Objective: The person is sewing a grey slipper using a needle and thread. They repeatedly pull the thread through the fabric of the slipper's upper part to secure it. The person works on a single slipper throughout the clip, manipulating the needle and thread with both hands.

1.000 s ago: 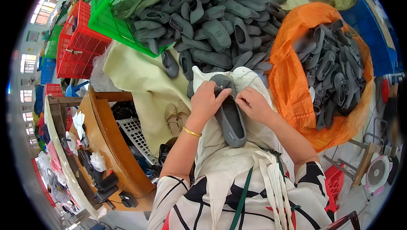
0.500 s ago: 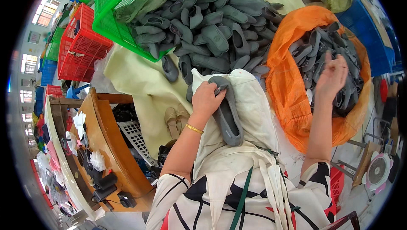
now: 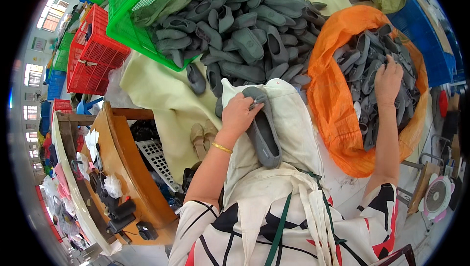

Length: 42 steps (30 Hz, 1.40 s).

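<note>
Left grip [image 3: 239, 114]: we have it closed on the gray slip-on shoe [image 3: 268, 143], near its toe.
Shoe's place: on the white apron [image 3: 301, 129] over our lap, heel toward us.
Right grip [image 3: 388, 84]: we have it over gray footwear [image 3: 363, 50] inside the orange sack [image 3: 327, 119]; whether it grasps any, we cannot tell.
Shoe pile [image 3: 245, 45]: ahead of us.

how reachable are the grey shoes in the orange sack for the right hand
Probably yes: the right hand is over the open mouth of the orange sack, and nothing visible stands between it and the grey shoes inside.
</note>
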Motion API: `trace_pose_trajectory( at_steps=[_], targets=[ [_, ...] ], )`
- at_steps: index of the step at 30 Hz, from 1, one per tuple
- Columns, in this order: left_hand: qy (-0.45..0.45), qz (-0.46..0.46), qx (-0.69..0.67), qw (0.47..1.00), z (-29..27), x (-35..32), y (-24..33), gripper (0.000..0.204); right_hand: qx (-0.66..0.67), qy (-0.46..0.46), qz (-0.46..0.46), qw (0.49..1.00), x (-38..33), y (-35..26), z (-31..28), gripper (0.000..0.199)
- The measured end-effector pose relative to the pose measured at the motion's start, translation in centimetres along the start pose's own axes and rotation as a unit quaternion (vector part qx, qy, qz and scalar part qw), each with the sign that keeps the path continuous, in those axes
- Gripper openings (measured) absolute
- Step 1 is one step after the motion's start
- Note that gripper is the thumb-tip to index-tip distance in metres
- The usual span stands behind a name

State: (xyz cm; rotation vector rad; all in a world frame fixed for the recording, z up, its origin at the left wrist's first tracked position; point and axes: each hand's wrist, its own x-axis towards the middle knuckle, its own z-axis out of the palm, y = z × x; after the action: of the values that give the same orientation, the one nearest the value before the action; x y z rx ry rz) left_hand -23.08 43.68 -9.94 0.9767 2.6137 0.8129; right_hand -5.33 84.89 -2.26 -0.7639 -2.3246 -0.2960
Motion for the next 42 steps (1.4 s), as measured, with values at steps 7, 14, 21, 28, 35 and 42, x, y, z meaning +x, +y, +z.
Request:
trace_pose_trajectory(
  at_steps=[7, 14, 21, 28, 35, 42],
  targets=[
    [0.012, 0.006, -0.189, 0.982, -0.1, -0.2, -2.4, 0.025, 0.367, -0.185, 0.014, 0.911, -5.4, -10.6, 3.1, 0.013],
    [0.009, 0.004, -0.153, 0.988, 0.0, -0.2, -2.5, 0.025, 0.511, -0.282, -0.053, 0.81, -10.8, -24.4, 0.4, 0.017],
    [0.017, -0.007, -0.147, 0.989, 0.2, 0.0, -2.2, 0.026, 0.475, -0.231, -0.086, 0.845, -11.6, -26.8, 2.3, 0.012],
    [0.021, -0.016, -0.159, 0.987, 0.4, 0.0, -2.5, 0.027, 0.476, -0.25, -0.053, 0.842, -11.2, -24.0, 1.4, 0.01],
    [0.03, -0.001, -0.152, 0.988, 0.6, 0.2, -2.3, 0.027, 0.523, -0.287, 0.007, 0.803, -11.4, -24.8, 0.4, 0.013],
    [0.041, 0.005, -0.129, 0.991, 0.7, 0.0, -2.4, 0.029, 0.488, -0.208, -0.062, 0.846, -11.7, -27.3, 2.0, 0.011]
  ],
)
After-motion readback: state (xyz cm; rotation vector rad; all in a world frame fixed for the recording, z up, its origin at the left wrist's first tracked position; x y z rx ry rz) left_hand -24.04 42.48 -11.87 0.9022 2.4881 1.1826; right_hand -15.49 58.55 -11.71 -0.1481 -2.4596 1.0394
